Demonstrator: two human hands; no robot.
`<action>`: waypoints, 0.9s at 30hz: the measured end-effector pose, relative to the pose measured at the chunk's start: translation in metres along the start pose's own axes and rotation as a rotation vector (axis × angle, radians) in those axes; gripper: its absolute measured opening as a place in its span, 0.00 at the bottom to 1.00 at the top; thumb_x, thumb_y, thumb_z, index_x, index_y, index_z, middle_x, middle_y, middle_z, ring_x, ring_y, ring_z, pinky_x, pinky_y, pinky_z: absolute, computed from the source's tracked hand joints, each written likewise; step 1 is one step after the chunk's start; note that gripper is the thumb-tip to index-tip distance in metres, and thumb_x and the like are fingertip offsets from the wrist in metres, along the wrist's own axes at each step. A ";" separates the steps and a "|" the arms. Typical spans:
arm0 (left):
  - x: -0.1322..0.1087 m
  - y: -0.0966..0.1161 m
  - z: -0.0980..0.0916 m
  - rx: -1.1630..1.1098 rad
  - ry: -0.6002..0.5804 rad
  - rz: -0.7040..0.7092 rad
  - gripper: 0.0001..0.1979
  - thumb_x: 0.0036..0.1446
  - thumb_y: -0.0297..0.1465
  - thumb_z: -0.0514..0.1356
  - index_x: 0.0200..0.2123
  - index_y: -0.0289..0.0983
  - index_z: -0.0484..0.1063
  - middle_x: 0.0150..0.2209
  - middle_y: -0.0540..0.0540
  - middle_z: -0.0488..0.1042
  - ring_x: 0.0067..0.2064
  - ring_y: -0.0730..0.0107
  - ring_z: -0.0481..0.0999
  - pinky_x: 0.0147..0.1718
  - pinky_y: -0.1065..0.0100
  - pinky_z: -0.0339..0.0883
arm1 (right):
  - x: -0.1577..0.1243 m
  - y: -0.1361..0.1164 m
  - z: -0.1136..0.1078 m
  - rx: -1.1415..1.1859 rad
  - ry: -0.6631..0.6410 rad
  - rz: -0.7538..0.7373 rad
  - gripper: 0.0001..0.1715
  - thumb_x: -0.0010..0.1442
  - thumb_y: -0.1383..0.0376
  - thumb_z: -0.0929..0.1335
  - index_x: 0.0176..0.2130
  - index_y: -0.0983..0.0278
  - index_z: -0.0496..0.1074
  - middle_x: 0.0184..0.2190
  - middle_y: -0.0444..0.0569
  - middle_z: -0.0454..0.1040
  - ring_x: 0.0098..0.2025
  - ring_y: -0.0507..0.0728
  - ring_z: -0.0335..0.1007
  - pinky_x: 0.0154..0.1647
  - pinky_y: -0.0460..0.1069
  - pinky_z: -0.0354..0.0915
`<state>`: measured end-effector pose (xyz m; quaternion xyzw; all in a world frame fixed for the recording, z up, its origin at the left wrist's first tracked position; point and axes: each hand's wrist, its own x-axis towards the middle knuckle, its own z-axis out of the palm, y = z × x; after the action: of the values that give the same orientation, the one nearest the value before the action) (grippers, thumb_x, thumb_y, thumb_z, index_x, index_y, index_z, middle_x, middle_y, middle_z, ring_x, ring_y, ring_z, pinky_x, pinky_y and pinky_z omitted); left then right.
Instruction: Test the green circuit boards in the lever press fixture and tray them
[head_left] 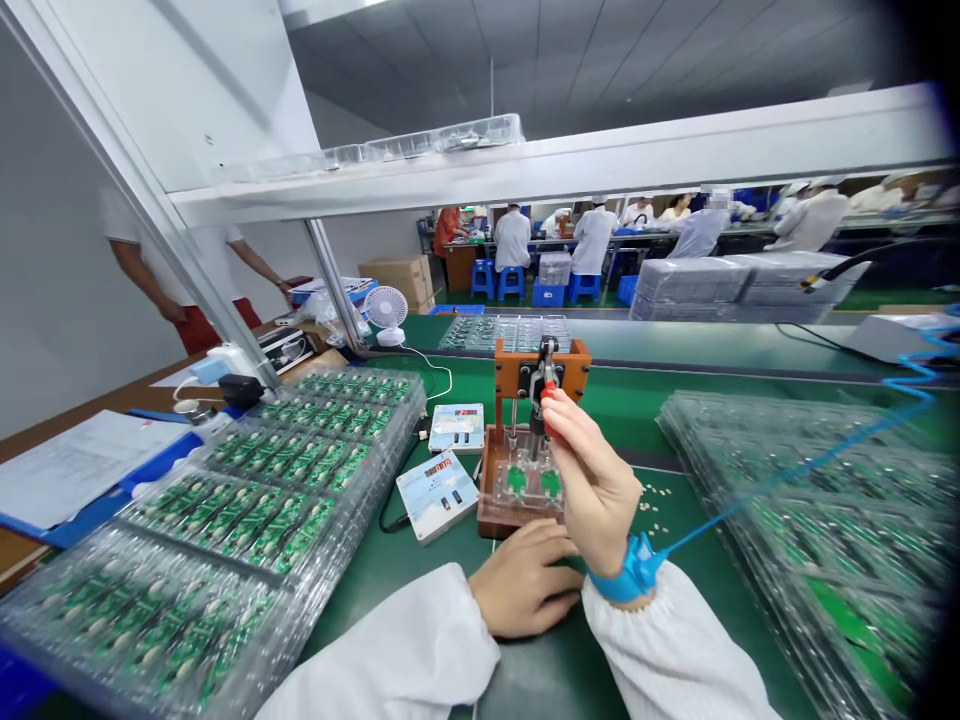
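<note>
My right hand [596, 480] is closed around the red-tipped lever [545, 392] of a small wooden test fixture [525, 440]. Two small green circuit boards [532, 482] sit in the fixture's bed under the clear plate. A blue antistatic wrist strap [634, 570] circles my right wrist. My left hand [525, 580] rests on the green mat just in front of the fixture's base, fingers curled loosely, with nothing visible in it. Both arms wear white sleeves.
Clear trays of green boards [247, 490] are stacked at my left, and more trays [825, 520] at my right. Two small white meter boxes [439, 493] lie left of the fixture. A small fan [387, 312], papers and a blue coiled cord [825, 450] surround the bench. Other people work beyond.
</note>
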<state>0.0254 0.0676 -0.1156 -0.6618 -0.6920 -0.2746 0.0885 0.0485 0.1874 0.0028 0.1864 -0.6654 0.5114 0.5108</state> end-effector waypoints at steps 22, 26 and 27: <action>-0.008 -0.112 -0.147 0.139 -0.490 -0.963 0.50 0.43 0.37 0.76 0.69 0.39 0.62 0.75 0.37 0.44 0.74 0.36 0.40 0.71 0.43 0.41 | 0.012 0.003 -0.013 0.043 -0.141 -0.025 0.30 0.70 0.77 0.62 0.59 0.47 0.74 0.59 0.40 0.75 0.65 0.56 0.67 0.68 0.55 0.66; -0.002 -0.126 -0.140 0.242 -0.783 -0.964 0.63 0.40 0.48 0.75 0.74 0.42 0.47 0.76 0.40 0.32 0.75 0.36 0.30 0.70 0.37 0.33 | 0.012 0.001 -0.013 0.046 -0.133 -0.028 0.30 0.70 0.76 0.63 0.59 0.47 0.74 0.59 0.40 0.74 0.65 0.55 0.67 0.68 0.54 0.66; -0.002 -0.128 -0.139 0.250 -0.813 -0.960 0.65 0.40 0.50 0.75 0.74 0.42 0.45 0.76 0.40 0.30 0.75 0.36 0.29 0.70 0.37 0.32 | 0.012 0.000 -0.013 0.048 -0.130 -0.024 0.30 0.70 0.76 0.63 0.59 0.46 0.74 0.59 0.40 0.74 0.66 0.55 0.67 0.68 0.54 0.66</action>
<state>-0.1310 0.0008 -0.0343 -0.3143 -0.9163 0.0719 -0.2375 0.0496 0.2022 0.0127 0.2395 -0.6825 0.5079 0.4679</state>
